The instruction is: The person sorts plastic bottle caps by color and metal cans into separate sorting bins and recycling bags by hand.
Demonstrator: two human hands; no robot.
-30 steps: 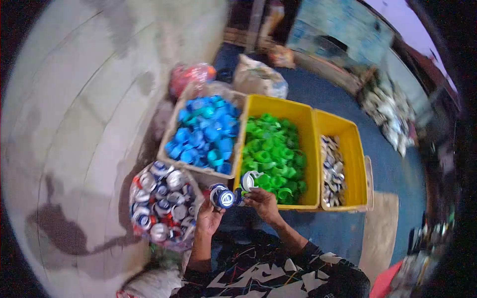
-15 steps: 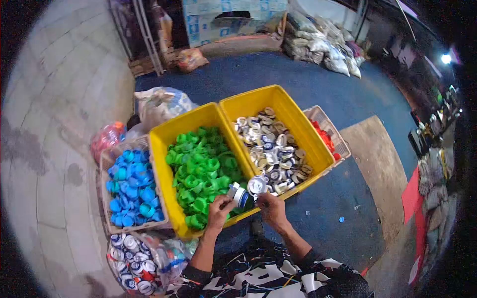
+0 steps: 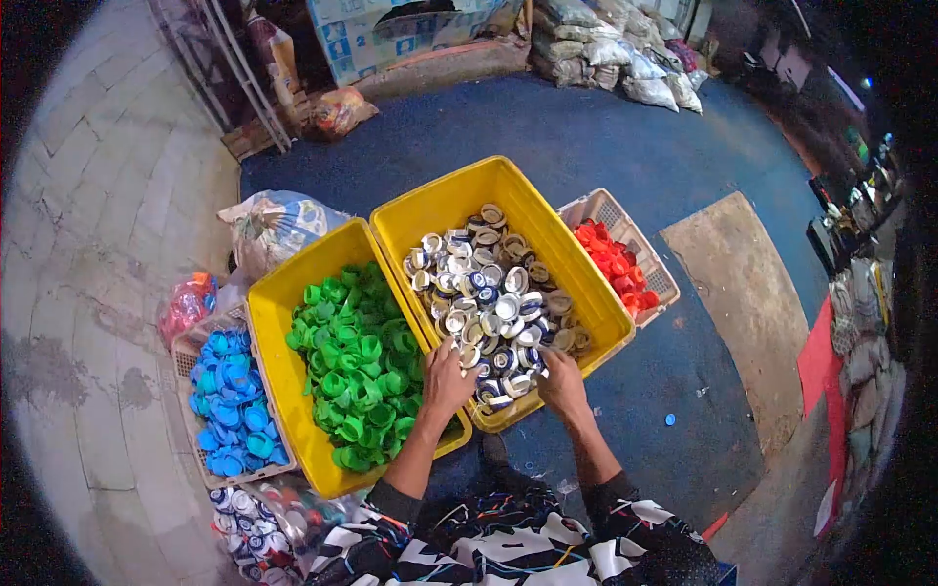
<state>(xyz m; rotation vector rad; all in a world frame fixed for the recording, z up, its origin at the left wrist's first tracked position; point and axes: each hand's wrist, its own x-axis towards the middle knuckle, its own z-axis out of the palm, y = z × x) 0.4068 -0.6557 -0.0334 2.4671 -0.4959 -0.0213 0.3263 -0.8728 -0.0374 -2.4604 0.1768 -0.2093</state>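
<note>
Two yellow tubs stand side by side before me. White and blue caps (image 3: 508, 308) fill the bottom of the right tub (image 3: 596, 298); green caps (image 3: 357, 366) are heaped in the left tub (image 3: 278, 391). My left hand (image 3: 449, 379) is over the near left edge of the white caps, its fingers bent together at a pale cap; whether it grips that cap is unclear. At the near right side of the same heap is my right hand (image 3: 562, 379), fingers curled down against the caps, their tips partly hidden.
A crate of blue caps (image 3: 232, 400) stands at the left, a crate of red caps (image 3: 616, 264) at the right. Below the blue crate lies a bag of mixed caps (image 3: 249, 532). Sacks (image 3: 625, 49) are piled at the back. A blue cap (image 3: 669, 420) lies on the floor.
Both hands have moved apart and down onto the white caps; the white and blue pieces they held up are no longer distinct. The view has shifted, showing more of the red crate.
</note>
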